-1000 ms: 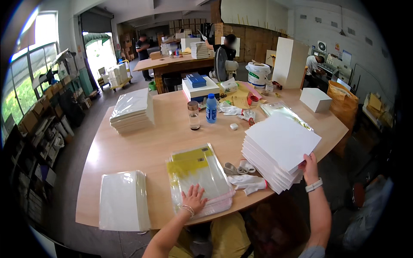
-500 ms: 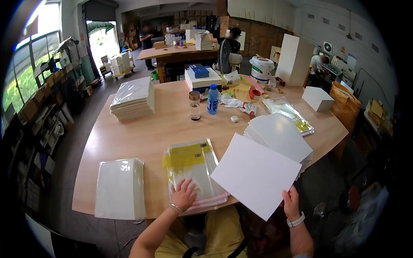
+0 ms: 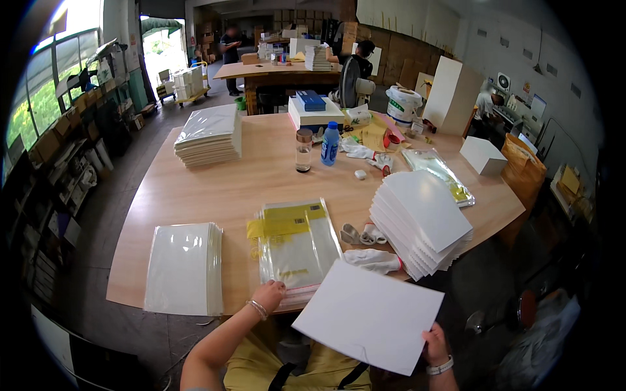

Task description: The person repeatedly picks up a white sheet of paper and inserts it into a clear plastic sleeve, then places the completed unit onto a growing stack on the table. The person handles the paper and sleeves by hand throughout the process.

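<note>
In my right hand [image 3: 435, 345] is a white sheet of board [image 3: 372, 313], gripped by its right edge and tilted over the table's front edge and my lap. My left hand [image 3: 268, 296] has its fingers bent and pressed at the near left corner of a stack of clear plastic bags [image 3: 300, 241] with yellow printing. Along the near end of these bags runs a pinkish strip, partly covered by the board. A fanned stack of white boards [image 3: 424, 218] lies to the right. Between it and the bags are white gloves [image 3: 372, 259].
Wrapped white packs [image 3: 179, 270] lie at left, with another wrapped stack [image 3: 207, 133] behind. A glass tumbler [image 3: 303, 151], a blue bottle [image 3: 329, 144], red tape [image 3: 391, 139] and a white bucket [image 3: 403, 105] stand farther back. Other people are at work beyond the table.
The white board has come down and nearer to me, away from the fanned stack, uncovering the gloves. My left hand has gone from spread on the bags to bent at their near corner.
</note>
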### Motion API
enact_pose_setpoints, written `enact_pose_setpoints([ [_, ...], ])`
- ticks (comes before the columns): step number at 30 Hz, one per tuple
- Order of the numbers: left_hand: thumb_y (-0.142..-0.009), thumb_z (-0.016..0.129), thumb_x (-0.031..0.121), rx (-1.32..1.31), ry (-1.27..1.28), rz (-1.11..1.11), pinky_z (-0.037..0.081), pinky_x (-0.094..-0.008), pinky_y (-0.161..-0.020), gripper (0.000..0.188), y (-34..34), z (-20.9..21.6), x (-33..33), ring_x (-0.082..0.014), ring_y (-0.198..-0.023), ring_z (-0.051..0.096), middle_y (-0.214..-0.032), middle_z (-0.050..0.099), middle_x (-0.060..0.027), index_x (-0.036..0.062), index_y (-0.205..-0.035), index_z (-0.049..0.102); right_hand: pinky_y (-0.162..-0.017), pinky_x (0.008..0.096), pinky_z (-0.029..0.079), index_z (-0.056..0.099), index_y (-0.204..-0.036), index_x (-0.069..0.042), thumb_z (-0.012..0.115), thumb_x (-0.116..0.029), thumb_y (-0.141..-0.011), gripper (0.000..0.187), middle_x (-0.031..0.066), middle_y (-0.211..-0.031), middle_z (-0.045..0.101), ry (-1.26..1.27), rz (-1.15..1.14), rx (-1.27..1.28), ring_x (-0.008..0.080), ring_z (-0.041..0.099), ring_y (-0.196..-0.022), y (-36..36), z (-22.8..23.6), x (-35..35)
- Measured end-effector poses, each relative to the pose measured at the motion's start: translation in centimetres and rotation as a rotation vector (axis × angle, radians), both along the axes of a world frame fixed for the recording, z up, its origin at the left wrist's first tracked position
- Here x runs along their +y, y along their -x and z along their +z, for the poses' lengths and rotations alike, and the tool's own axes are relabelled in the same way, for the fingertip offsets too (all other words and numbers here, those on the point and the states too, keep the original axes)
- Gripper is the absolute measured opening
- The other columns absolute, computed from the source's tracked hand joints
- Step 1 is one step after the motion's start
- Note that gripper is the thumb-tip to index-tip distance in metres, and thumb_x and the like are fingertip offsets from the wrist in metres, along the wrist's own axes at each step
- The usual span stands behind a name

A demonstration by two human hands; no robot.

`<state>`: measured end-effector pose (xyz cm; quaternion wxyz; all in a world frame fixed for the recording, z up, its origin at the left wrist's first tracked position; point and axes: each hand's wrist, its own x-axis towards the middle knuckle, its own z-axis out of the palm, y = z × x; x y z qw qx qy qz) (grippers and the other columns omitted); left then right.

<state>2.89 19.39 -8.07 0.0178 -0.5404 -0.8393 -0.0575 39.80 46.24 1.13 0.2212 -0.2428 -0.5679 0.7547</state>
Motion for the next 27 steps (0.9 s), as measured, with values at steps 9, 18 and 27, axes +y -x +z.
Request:
enact_pose_setpoints([
  [9,-0.073,0.057,0.03,-0.1,-0.298,0.048,0.047,-0.0365,-0.068,0.026,-0.2,-0.3,0.8,-0.0261,-0.084,0.055,-0.088,0.057,-0.0098,0.0078,-0.087,0.055,-0.073,0.0257,0.044,0.048,-0.106,0.003,0.045,-0.007,-0.077,0.031,0.0077,-0.089,0.058,0.295,0.024,-0.077,0.0159,0.056,-0.08,2.5,-1.5,-6.1],
  [18,-0.079,0.055,0.018,-0.895,-0.544,0.715,0.048,-0.0309,-0.054,0.027,-1.2,1.9,-3.2,-0.0216,-0.068,0.06,-0.087,0.059,-0.0144,-0.0001,-0.099,0.054,-0.055,0.019,0.038,0.05,-0.099,0.001,0.047,0.007,-0.073,0.027,0.006,-0.095,0.048,0.455,-0.058,-0.088,0.0106,0.044,-0.064,1.0,-4.7,-8.9],
  [27,-0.081,0.047,0.006,-0.974,-0.826,0.545,0.046,-0.024,-0.046,0.037,-4.4,-0.2,-1.9,-0.0127,-0.053,0.056,-0.063,0.059,-0.0062,-0.0073,-0.115,0.039,-0.048,0.0196,0.035,0.05,-0.105,-0.007,0.047,-0.007,-0.08,0.025,0.0002,-0.082,0.048,0.205,-0.076,-0.18,0.0074,0.041,-0.058,2.7,-1.4,-11.2],
])
